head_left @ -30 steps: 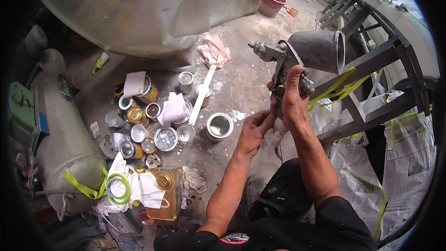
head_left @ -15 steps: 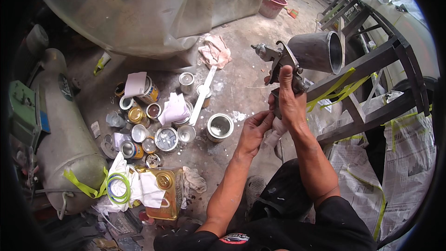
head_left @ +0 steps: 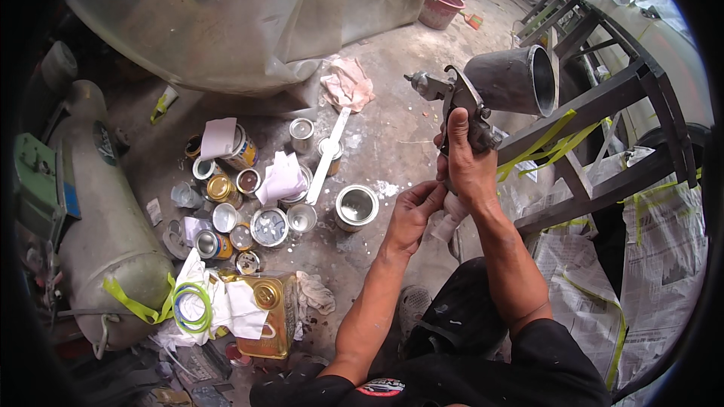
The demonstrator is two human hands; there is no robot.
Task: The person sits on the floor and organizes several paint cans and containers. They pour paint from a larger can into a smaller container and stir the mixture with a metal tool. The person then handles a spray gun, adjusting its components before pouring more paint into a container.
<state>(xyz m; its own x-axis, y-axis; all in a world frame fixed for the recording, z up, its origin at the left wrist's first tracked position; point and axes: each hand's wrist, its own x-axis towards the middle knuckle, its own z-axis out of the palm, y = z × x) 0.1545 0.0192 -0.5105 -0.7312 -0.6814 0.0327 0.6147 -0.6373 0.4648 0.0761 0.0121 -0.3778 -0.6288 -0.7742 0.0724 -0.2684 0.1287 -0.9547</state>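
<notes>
My right hand (head_left: pixel 473 169) is wrapped round the handle of a metal spray gun (head_left: pixel 458 94), its thumb laid up along the back of the gun. A dull grey cup (head_left: pixel 501 78) is fixed to the gun and lies tilted, its round mouth facing right. Close below, my left hand (head_left: pixel 414 211) has thumb and fingers pinched at the lower end of the handle. The exact part between those fingers is hidden. A whitish wrapping (head_left: pixel 450 218) hangs there beside both hands, above a thin hose.
Several paint cans (head_left: pixel 270 224) cluster on the floor at left, with an open can (head_left: pixel 357 206) nearer my hands. A white stick (head_left: pixel 329 154) lies across cans. A golden tin (head_left: pixel 275 316), a grey tank (head_left: pixel 113 218), a dark trestle (head_left: pixel 596 196) and a pink cloth (head_left: pixel 347 84) stand or lie around.
The spray gun and its cup have shifted slightly up and left, with a small turn in my right hand. My left hand keeps its pinch almost in place.
</notes>
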